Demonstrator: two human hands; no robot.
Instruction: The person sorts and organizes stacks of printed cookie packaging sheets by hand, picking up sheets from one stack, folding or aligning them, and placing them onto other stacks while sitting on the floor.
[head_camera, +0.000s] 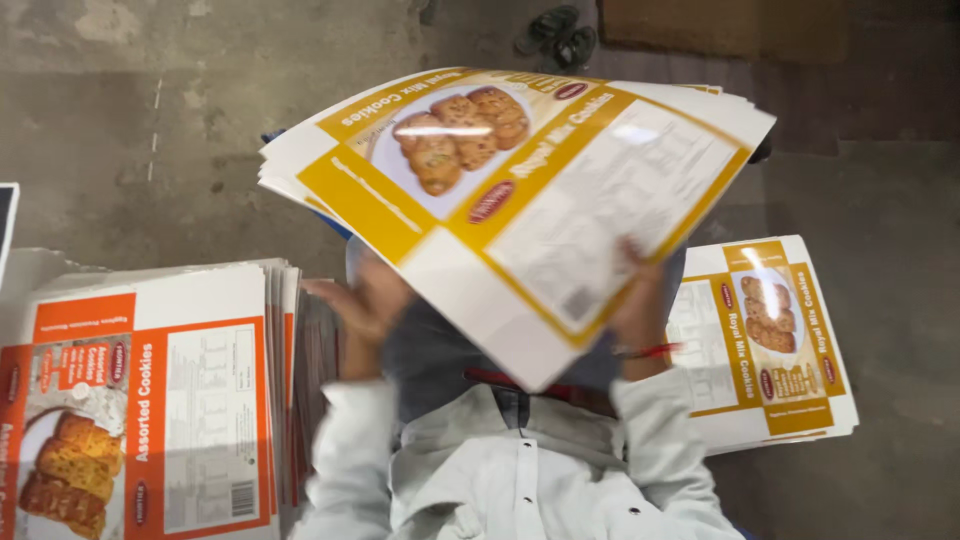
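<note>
- Across the upper centre of the frame, a sheaf of flattened yellow-and-white carton sheets (520, 190) is held up, tilted, its printed face showing a plate of cookies.
- At centre right, the right hand (640, 300) grips the lower right edge of the sheaf, its fingertips curled over the printed face; a red thread band circles the wrist below it.
- At centre left, the left hand (360, 305) sits under the sheaf's lower left part, blurred, fingers spread rather than curled; whether it touches the sheets cannot be told.
- Both forearms wear pale, whitish sleeves (350, 460), and a light buttoned shirt fills the bottom centre.
- At lower left, a thick stack of orange-and-white carton sheets (150, 400) lies flat, just beside the left hand, printed with cake slices.
- At right, a second stack of yellow-and-white sheets (770, 340) lies flat on the floor, close by the right forearm.
- Behind everything, the grey concrete floor (150, 150) is stained and worn.
- At top centre, a dark pair of sandals (555, 30) rests on the floor, well apart from the hands.
</note>
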